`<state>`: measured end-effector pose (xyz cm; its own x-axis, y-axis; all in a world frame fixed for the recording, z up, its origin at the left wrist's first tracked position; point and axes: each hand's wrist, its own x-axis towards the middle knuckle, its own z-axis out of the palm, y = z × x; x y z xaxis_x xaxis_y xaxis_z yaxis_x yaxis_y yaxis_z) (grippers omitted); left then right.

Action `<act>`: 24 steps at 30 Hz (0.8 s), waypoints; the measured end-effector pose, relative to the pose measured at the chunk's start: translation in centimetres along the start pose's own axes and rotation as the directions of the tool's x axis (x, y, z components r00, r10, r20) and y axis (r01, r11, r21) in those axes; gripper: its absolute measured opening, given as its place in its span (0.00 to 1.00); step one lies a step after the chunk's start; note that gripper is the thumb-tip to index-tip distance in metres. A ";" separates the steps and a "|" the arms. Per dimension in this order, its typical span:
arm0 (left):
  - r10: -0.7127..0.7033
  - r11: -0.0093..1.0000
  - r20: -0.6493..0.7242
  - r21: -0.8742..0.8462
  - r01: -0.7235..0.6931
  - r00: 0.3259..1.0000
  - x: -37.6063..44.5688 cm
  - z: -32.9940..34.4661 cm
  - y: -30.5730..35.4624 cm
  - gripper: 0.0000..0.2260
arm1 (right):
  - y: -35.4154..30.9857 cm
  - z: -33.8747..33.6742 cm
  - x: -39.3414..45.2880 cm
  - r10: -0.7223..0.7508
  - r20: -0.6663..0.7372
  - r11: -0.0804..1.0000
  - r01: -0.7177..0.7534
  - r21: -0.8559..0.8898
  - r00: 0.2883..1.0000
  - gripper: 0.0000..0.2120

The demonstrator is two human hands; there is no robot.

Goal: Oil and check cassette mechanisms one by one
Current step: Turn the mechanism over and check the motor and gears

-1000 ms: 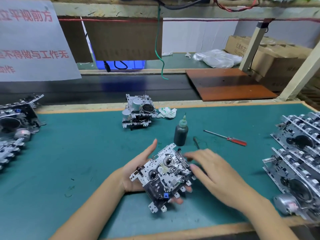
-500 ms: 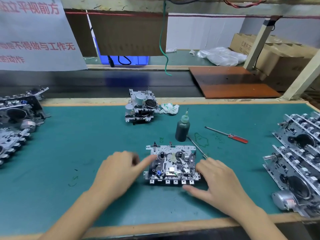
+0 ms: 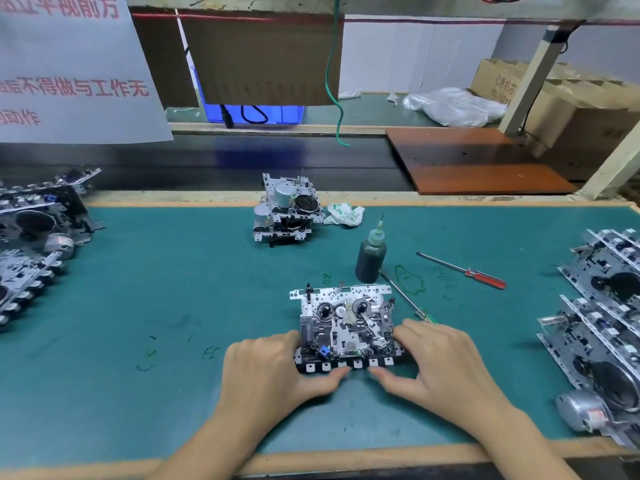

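A silver and black metal cassette mechanism (image 3: 344, 327) lies flat on the green-matted tabletop (image 3: 173, 289), near the front edge and about midway across, with its row of white square keys facing the person. The left hand (image 3: 277, 372) grasps its left near corner, fingers curled against the side and thumb reaching under the key row. The right hand (image 3: 440, 365) grasps the right near corner the same way, fingers bent over the edge and thumb pointing in toward the keys; the 2 thumbs lie close but apart. Just beyond the mechanism stands a dark oil bottle with a pale green needle nozzle (image 3: 371, 258), upright. A thin green-handled screwdriver (image 3: 408, 299) lies aslant between the bottle and the right hand, and a red-handled screwdriver (image 3: 462, 271) lies farther right. At the far edge sits another cassette mechanism with round silver motors (image 3: 287, 213), a crumpled white wrapper (image 3: 344, 214) just beside it on the right. More mechanisms are stacked at the left edge (image 3: 34, 237) and in slanted rows at the right edge (image 3: 602, 323).
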<state>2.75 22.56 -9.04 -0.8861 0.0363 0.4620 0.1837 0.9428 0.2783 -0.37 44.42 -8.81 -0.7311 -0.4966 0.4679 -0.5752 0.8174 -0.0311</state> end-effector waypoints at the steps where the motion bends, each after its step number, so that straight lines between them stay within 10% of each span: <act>1: -0.001 1.000 -0.011 0.007 0.001 1.000 0.0 0.1 0.0 0.26 | 0.1 0.0 0.0 -0.008 0.007 1.000 0.007 0.019 1.000 0.23; 24: 0.116 0.984 0.095 -0.148 -0.101 0.989 0.1 0.0 -1.3 0.24 | -0.2 0.3 -0.1 0.016 -0.034 0.993 -0.012 0.118 0.999 0.23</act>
<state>2.39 21.34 -9.31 -0.8951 0.1765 0.4094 0.3334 0.8748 0.3517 -0.32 44.23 -9.12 -0.7275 -0.4732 0.4968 -0.6056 0.7832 -0.1409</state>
